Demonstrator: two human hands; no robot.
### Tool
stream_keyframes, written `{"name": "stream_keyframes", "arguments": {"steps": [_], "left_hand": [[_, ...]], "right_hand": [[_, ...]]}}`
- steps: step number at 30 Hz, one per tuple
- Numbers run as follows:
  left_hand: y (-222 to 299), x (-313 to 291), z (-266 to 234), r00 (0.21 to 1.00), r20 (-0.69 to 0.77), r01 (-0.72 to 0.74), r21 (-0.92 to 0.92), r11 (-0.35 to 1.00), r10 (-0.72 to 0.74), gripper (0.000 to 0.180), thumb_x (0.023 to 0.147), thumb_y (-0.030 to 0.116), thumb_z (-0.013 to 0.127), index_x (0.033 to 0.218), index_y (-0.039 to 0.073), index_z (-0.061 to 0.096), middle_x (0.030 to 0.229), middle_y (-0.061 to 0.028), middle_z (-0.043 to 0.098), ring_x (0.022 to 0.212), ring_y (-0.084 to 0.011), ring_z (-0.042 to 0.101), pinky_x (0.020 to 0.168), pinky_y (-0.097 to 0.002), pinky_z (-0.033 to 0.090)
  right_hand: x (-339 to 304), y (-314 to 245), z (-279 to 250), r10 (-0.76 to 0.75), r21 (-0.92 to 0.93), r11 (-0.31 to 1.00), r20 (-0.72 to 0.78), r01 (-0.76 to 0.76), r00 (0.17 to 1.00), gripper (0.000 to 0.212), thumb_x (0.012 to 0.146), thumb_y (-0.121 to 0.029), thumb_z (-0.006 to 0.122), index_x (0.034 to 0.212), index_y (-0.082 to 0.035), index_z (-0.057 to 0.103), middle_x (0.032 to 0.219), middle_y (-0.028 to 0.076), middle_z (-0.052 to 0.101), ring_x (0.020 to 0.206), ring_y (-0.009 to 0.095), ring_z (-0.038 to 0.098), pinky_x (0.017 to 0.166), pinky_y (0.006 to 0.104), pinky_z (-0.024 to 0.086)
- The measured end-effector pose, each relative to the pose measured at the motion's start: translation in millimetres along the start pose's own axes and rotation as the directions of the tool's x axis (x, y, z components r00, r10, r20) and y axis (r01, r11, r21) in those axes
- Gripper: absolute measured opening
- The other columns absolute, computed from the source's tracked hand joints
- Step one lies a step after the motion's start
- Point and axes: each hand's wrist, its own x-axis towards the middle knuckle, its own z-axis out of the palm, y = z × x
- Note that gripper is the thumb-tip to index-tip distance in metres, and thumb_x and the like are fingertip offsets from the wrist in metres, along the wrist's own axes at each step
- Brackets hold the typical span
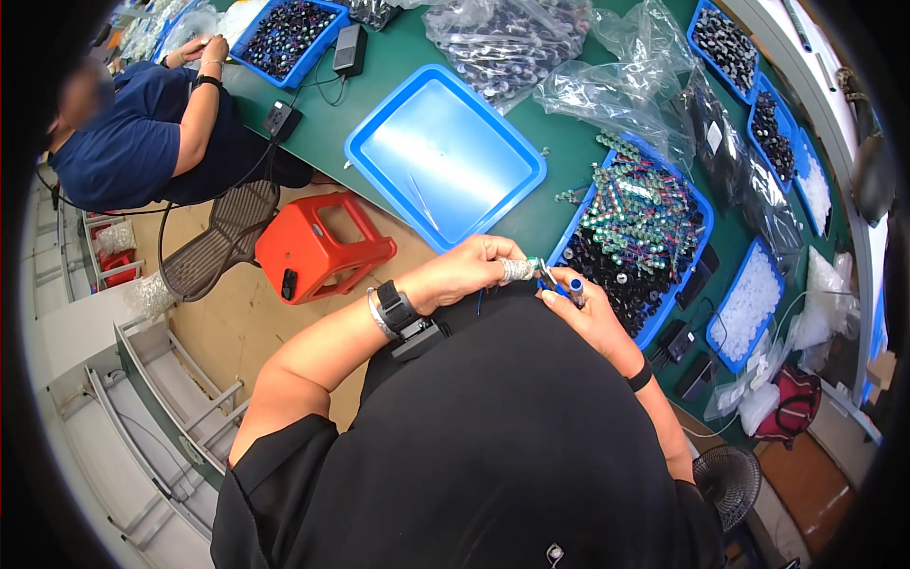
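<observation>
My left hand (471,269) is closed in a pinch, with a white wrapping on a fingertip. It holds a small green piece (536,265); its exact kind is too small to make out. My right hand (595,318) grips a small blue-handled tool (575,290), which looks like pliers, its metal tip against the green piece. Both hands meet in front of my body at the table's near edge. Just right of them stands a blue tray (703,211) with green beaded pieces (633,204) heaped over small black parts (616,289).
A large blue tray (455,123) ahead holds thin tweezers (424,201). Plastic bags (512,43) of dark parts lie beyond. A tray of white pieces (746,302) stands at right. A red stool (318,247) and a co-worker (142,133) are at left.
</observation>
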Motion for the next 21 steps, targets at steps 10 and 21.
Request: {"name": "stream_keyframes", "arguments": {"steps": [10, 21], "left_hand": [[4, 2, 9, 0.992, 0.117, -0.057, 0.162, 0.985, 0.038, 0.018, 0.092, 0.019, 0.059, 0.096, 0.002, 0.064, 0.083, 0.0041, 0.062, 0.076, -0.0026, 0.054, 0.067, -0.0204, 0.044], [2, 5, 7, 0.999, 0.038, 0.012, 0.108, 0.994, -0.016, 0.013, 0.091, 0.016, 0.06, 0.092, 0.004, 0.065, 0.078, 0.0044, 0.061, 0.069, -0.0013, 0.051, 0.06, -0.0185, 0.04]], "right_hand": [[12, -24, -1, 0.037, 0.251, 0.968, -0.151, 0.002, 0.988, 0.028, 0.083, -0.012, 0.071, 0.107, -0.002, 0.061, 0.085, -0.002, 0.061, 0.08, 0.006, 0.056, 0.077, 0.0228, 0.046], [20, 3, -2, 0.017, 0.286, 0.952, -0.402, 0.108, 0.916, 0.017, 0.083, -0.006, 0.069, 0.097, -0.001, 0.061, 0.085, -0.001, 0.062, 0.074, 0.005, 0.055, 0.07, 0.0218, 0.047]]}}
